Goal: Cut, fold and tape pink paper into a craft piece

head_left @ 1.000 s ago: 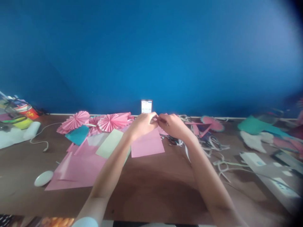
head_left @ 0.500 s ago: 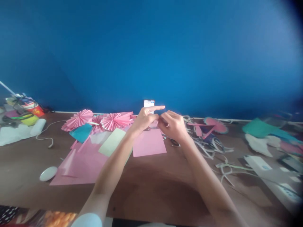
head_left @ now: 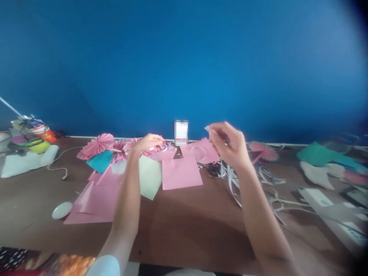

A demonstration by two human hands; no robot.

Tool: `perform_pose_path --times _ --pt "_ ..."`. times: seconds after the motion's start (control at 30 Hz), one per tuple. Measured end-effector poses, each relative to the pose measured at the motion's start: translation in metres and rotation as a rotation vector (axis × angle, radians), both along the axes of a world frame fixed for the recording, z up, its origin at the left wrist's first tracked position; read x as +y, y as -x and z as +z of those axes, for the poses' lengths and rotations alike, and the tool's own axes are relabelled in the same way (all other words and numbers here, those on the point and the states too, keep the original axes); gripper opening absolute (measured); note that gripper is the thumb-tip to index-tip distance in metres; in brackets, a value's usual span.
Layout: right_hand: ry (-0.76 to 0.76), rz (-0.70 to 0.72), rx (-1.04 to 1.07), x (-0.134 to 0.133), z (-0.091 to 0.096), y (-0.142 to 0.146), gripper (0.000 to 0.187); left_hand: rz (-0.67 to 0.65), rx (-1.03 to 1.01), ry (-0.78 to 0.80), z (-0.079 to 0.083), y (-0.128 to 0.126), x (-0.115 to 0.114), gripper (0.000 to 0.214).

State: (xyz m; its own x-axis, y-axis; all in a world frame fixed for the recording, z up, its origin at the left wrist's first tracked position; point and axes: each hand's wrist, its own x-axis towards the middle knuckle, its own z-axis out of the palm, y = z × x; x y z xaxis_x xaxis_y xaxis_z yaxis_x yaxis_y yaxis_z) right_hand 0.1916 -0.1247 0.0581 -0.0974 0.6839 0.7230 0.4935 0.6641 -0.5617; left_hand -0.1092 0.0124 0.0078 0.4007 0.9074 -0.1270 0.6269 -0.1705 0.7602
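Observation:
My right hand (head_left: pixel 228 145) is raised above the table, its thumb and fingers pinched on a small pale scrap (head_left: pixel 207 128) that I cannot name. My left hand (head_left: pixel 148 142) reaches left and rests with curled fingers on a pink folded paper fan (head_left: pixel 135 145). A small pale ring (head_left: pixel 163 147) lies at its fingertips; what the fingers grip is hidden. Between my hands lie a pink paper sheet (head_left: pixel 181 173) and another pink piece (head_left: pixel 202 151). A pale green sheet (head_left: pixel 149 177) lies under my left forearm.
A phone (head_left: pixel 181 132) leans on the blue wall. More pink fans (head_left: pixel 97 145), teal paper (head_left: pixel 100 161), a large pink sheet (head_left: pixel 94 199) and a white oval object (head_left: pixel 61 210) lie left. Paper strips (head_left: pixel 258 177) and a white power strip (head_left: pixel 330 211) lie right. Colourful containers (head_left: pixel 34 134) stand far left.
My hands were together over the pink sheet and have parted. The left one went left to the fans; the right one rose to the right with the scrap.

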Motion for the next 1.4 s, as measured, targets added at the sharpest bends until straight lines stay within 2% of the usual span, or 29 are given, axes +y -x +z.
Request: perform_pose_path --times 0.13,0.23,0.33,0.47,0.63,0.7,0.8,0.87,0.97,1.17,1.27,1.4 --pt "0.081 0.078 -0.031 0.007 -0.005 0.0 0.027 -0.095 0.133 0.027 -0.027 -0.021 0.011 0.052" --pt "0.099 0.074 -0.051 0.008 -0.007 -0.001 0.028 -0.14 0.253 0.081 -0.045 -0.034 0.02 0.047" --pt "0.104 0.063 -0.07 0.007 -0.007 -0.002 0.028 -0.18 0.359 0.096 -0.057 -0.038 0.026 0.047" --pt "0.105 0.062 -0.086 0.006 -0.006 -0.003 0.029 -0.255 0.459 -0.003 -0.059 -0.044 0.026 0.04" --pt "0.091 0.06 -0.109 0.005 -0.005 -0.003 0.03 -0.196 0.514 -0.173 -0.052 -0.073 0.011 0.032" --pt "0.087 0.065 -0.115 0.004 -0.004 -0.003 0.03 -0.226 0.525 -0.186 -0.054 -0.089 0.002 0.042" --pt "0.079 0.067 -0.118 0.003 -0.003 -0.003 0.03 -0.379 0.617 -0.106 -0.064 -0.11 -0.008 0.085" --pt "0.075 0.066 -0.118 0.002 -0.002 -0.003 0.03 -0.385 0.709 -0.078 -0.073 -0.119 -0.012 0.111" --pt "0.075 0.064 -0.12 0.002 -0.001 -0.004 0.03 -0.373 0.739 -0.087 -0.082 -0.127 -0.015 0.126" --pt "0.087 0.044 -0.15 0.001 -0.001 -0.005 0.03 -0.397 0.718 -0.143 -0.083 -0.129 -0.014 0.109" --pt "0.102 0.051 -0.171 0.001 -0.001 -0.006 0.03 -0.42 0.706 -0.151 -0.08 -0.126 -0.011 0.081" --pt "0.093 0.045 -0.175 0.002 -0.002 -0.006 0.029 -0.394 0.527 -0.088 -0.078 -0.114 0.0 0.039"
